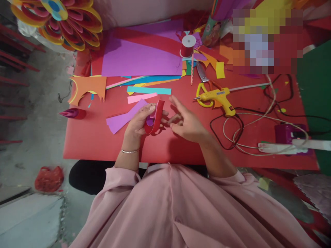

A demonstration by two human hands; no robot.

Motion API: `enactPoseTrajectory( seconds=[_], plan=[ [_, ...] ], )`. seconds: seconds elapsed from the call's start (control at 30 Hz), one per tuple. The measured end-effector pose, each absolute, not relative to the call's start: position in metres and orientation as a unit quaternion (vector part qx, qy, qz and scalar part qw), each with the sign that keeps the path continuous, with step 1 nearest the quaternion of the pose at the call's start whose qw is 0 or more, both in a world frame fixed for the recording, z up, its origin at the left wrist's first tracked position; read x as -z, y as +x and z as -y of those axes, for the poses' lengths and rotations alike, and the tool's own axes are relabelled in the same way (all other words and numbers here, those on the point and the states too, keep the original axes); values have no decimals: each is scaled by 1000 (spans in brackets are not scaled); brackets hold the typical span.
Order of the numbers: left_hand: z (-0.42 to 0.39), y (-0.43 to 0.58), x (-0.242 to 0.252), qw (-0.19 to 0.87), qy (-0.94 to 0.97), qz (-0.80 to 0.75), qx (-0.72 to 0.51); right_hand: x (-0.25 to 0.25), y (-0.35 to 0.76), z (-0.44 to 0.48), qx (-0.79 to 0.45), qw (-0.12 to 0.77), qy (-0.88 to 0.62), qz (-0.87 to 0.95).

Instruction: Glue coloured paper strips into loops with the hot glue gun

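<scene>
Red and smooth, the table (95,146) is strewn with cut paper, and at its near edge loose pink sleeves (121,176) are seen. Just beyond, a red paper loop (158,121) is held above the tabletop by the left hand (138,120), its thumb pressed narrowly against the near-left side and its fingertips showing behind. Smaller pink and purple curls are nested inside the stiff, matte band. The loop's rounded bend is turned toward the near edge; its long axis is slanted from near left to far right, with the upper end pointed far. The right hand (190,127) is kept apart, just to the right, its fingers loosely spread and nothing seen in them.

To the left, a flat purple strip (116,121) is laid aslant, and farther left a glossy purple cone (69,114) is pointed left. Beyond the hands, short pink (142,98) and teal strips (149,90) are set nearly parallel. At right, a yellow plastic glue gun (219,96) is aimed left, with metal-bladed scissors (203,74) placed past it. Farther off, a broad purple sheet (124,60) is spread beside a white-ended spool (188,42). At far left, a layered paper flower (73,26) is displayed.
</scene>
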State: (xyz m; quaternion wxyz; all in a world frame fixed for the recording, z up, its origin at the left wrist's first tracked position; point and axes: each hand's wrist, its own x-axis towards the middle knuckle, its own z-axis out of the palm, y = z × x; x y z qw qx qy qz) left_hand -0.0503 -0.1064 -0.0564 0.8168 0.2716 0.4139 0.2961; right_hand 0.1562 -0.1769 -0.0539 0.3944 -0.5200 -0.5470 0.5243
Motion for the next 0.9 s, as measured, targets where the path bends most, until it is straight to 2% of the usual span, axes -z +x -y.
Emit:
enactPoseTrajectory(
  seconds=[0.1, 0.17, 0.27, 0.37, 0.47, 0.53, 0.63, 0.77, 0.83, 0.9],
  plan=[
    [106, -52, 58, 810, 283, -422, -292, 56, 151, 175, -593, 335, -479, 554],
    [105, -53, 58, 799, 290, -431, -302, 58, 154, 176, -590, 347, -505, 525],
    [106, -53, 57, 792, 289, -440, -310, 59, 168, 173, -516, 503, -564, 403],
    [106, -52, 57, 796, 272, -453, -295, 57, 182, 165, -414, 665, -556, 277],
    [105, -51, 60, 803, 244, -462, -286, 59, 189, 159, -361, 722, -547, 223],
    [103, -51, 62, 802, 226, -461, -304, 62, 188, 162, -373, 695, -568, 236],
    [102, -49, 64, 798, 219, -453, -331, 59, 184, 178, -369, 582, -618, 379],
    [104, -45, 63, 793, 236, -452, -333, 31, 200, 205, -170, 396, -650, 626],
    [106, -42, 62, 796, 245, -440, -336, 13, 226, 219, -128, 357, -657, 652],
    [107, -41, 61, 801, 257, -419, -341, -3, 259, 233, -145, 349, -652, 658]
  ],
)
